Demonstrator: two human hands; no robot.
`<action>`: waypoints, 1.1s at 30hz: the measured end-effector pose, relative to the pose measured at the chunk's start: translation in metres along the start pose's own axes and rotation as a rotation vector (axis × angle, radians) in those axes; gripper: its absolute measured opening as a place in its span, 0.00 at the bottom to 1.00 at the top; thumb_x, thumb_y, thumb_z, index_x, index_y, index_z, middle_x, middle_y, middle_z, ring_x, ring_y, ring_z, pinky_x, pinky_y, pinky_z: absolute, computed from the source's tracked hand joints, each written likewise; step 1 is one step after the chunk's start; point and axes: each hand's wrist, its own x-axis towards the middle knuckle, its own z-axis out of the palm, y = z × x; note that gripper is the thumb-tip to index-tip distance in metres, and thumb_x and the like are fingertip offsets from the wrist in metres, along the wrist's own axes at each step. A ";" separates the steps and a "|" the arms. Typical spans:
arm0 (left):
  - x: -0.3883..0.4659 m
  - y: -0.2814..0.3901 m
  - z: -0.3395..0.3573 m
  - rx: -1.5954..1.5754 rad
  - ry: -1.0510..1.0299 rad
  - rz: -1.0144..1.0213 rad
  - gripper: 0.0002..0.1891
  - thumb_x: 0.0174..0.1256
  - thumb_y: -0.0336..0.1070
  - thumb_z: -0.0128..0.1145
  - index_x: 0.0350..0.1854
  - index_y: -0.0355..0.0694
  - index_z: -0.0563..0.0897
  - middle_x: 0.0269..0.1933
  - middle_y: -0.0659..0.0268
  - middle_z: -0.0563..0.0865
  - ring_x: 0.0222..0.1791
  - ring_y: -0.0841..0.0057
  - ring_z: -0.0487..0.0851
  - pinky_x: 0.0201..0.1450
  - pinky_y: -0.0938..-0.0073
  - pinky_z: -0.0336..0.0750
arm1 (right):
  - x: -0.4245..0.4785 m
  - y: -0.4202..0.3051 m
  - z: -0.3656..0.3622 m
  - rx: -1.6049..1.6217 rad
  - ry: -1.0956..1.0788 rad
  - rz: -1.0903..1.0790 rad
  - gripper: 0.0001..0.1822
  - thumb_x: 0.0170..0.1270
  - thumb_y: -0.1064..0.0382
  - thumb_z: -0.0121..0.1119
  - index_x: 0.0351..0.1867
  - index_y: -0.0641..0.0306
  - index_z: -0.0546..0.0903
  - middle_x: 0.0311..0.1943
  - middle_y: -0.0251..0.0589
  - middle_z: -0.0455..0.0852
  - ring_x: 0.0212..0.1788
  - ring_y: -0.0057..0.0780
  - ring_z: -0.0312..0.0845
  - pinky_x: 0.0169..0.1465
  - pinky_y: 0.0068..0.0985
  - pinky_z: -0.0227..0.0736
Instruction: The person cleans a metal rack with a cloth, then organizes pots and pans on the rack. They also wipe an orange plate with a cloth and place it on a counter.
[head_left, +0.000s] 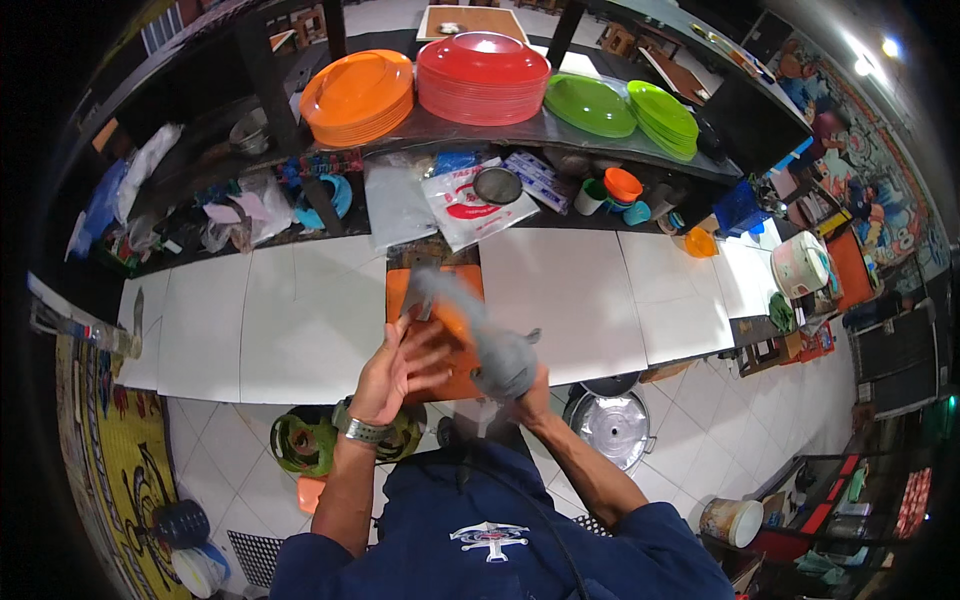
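My right hand grips a bunched grey cloth. A blurred end of the cloth swings up and left over an orange cutting board, hiding part of it. My left hand is at the board's left side, palm turned inward and fingers spread and blurred. Just beyond its fingertips is a dark metal blade, perhaps a cleaver, partly covered by the blurred cloth. Whether the left fingertips touch it is unclear. The board lies on a white-topped counter.
Stacked orange plates, red plates and green plates stand on the shelf ahead. Beneath them lie plastic bags and cups. A rice cooker is far right. Below the counter are green gas cylinders and a lidded metal pot.
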 end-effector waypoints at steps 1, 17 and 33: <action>-0.001 -0.004 -0.003 0.101 0.058 0.103 0.33 0.75 0.58 0.43 0.72 0.41 0.59 0.67 0.54 0.70 0.65 0.67 0.72 0.63 0.60 0.73 | 0.007 -0.013 -0.007 0.125 -0.028 0.276 0.19 0.55 0.65 0.68 0.49 0.66 0.80 0.39 0.42 0.86 0.42 0.32 0.82 0.49 0.31 0.76; -0.010 -0.055 -0.058 0.132 0.252 0.251 0.25 0.78 0.49 0.40 0.58 0.30 0.74 0.53 0.60 0.83 0.49 0.74 0.83 0.52 0.74 0.77 | 0.041 0.001 -0.042 -0.551 -0.178 0.115 0.17 0.59 0.63 0.55 0.48 0.68 0.79 0.51 0.51 0.81 0.53 0.52 0.76 0.57 0.45 0.68; -0.015 -0.073 -0.029 0.563 0.457 0.213 0.40 0.76 0.63 0.29 0.25 0.29 0.78 0.23 0.65 0.79 0.27 0.81 0.72 0.32 0.74 0.70 | 0.041 -0.005 0.042 -0.382 -0.206 0.304 0.19 0.56 0.59 0.57 0.49 0.60 0.80 0.50 0.46 0.82 0.51 0.52 0.76 0.57 0.40 0.70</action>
